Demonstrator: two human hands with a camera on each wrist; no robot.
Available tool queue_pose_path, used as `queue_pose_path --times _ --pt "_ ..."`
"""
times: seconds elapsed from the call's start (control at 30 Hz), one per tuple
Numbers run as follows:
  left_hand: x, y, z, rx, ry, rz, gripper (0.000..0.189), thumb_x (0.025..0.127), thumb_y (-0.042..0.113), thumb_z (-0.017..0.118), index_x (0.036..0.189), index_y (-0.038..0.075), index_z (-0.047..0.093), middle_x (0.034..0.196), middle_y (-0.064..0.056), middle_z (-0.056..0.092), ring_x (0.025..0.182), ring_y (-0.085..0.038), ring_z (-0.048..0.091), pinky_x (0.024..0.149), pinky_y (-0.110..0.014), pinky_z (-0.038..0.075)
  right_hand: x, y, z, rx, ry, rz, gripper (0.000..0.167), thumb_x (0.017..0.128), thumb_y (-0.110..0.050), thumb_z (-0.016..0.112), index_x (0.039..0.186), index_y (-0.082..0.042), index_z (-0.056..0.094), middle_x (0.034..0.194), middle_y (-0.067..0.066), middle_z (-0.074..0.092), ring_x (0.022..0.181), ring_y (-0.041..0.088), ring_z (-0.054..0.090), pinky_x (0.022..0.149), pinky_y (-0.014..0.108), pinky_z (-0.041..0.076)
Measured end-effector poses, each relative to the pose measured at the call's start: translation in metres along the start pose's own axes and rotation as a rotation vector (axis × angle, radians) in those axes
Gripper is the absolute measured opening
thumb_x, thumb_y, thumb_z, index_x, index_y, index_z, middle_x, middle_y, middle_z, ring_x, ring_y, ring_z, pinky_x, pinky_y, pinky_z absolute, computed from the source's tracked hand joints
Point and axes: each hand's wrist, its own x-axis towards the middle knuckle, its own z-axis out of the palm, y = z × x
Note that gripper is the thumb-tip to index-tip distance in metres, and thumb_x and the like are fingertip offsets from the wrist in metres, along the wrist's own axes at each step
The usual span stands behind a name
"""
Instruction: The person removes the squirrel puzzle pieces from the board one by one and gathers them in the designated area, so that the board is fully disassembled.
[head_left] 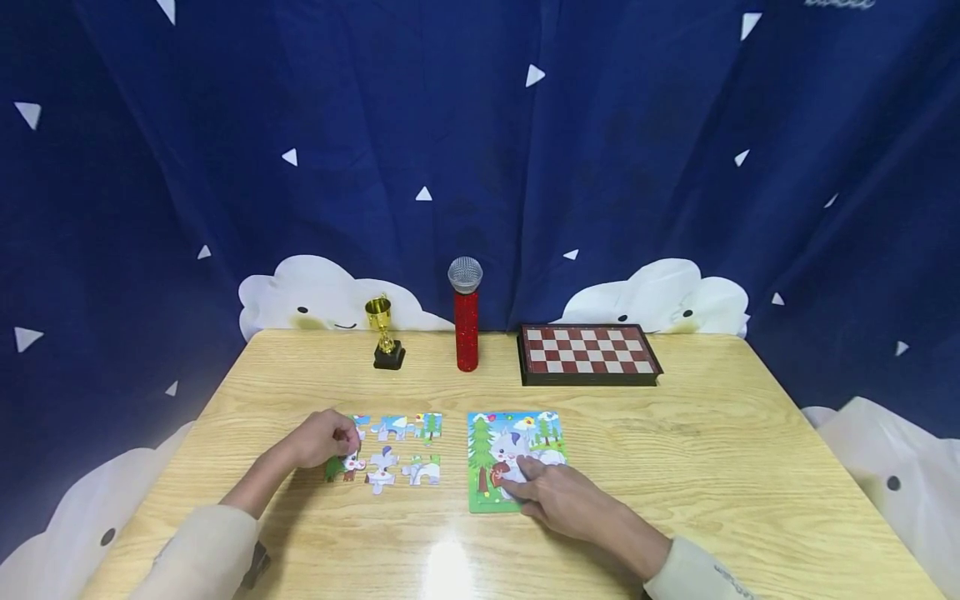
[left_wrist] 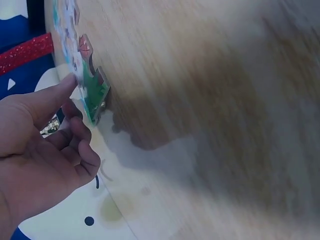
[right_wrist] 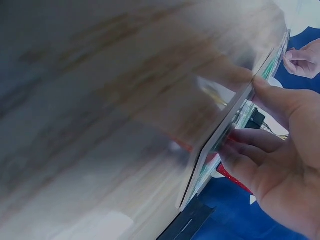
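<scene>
Left forearm (head_left: 261, 481) points toward 2 o'clock; left hand (head_left: 324, 439) holds its thumb extended, remaining fingers curled. Right forearm (head_left: 633, 537) points toward 10 o'clock; right hand (head_left: 558, 500) is palm-down, thumb extended.

Looking like a children's play corner or staged set, showing a navy-blue fabric curtain (head_left: 480, 142) with white triangles (head_left: 535, 76) and cloud faces (head_left: 322, 286), a pale wood-grain table (head_left: 712, 475), a glittery red, silver-headed microphone (head_left: 467, 329) and colourful animal jigsaw pieces (head_left: 381, 478).

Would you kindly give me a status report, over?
Left grip at the lower-left puzzle piece, pinch unclear. Right grip touching squirrel picture. Trophy, microphone and checkered board behind, clear of both.
</scene>
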Motion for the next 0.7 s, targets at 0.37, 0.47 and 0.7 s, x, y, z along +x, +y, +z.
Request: queue_pose_path --times 0.37,0.47,0.7 --pt "0.010 0.015 -0.004 -0.044 0.019 0.050 0.007 0.090 0.003 0.059 0.088 0.004 0.066 0.074 -0.004 0.057 0.067 -0.014 0.047 0.059 -0.026 0.041 0.007 0.000 -0.013 0.054 -0.058 -0.005 0.035 0.090 -0.024 0.062 0.124 -0.019 0.063 0.127 0.025 0.058 0.116 0.036 0.059 0.097 0.045 0.047" --pt "0.018 0.026 0.000 -0.062 0.017 0.059 0.005 0.089 0.004 0.060 0.089 0.004 0.066 0.075 -0.003 0.056 0.067 -0.014 0.046 0.059 -0.026 0.040 0.007 0.002 -0.016 0.109 -0.052 -0.006 0.032 0.091 -0.024 0.061 0.122 -0.016 0.065 0.127 0.025 0.058 0.115 0.036 0.059 0.098 0.046 0.046" --pt "0.043 0.056 0.020 -0.081 -0.026 0.116 0.005 0.088 0.008 0.063 0.090 0.004 0.065 0.079 -0.003 0.059 0.071 -0.013 0.050 0.062 -0.026 0.043 -0.005 0.013 -0.021 0.183 -0.011 0.039 0.035 0.090 -0.026 0.063 0.121 -0.010 0.065 0.132 0.022 0.056 0.119 0.034 0.057 0.099 0.046 0.045"
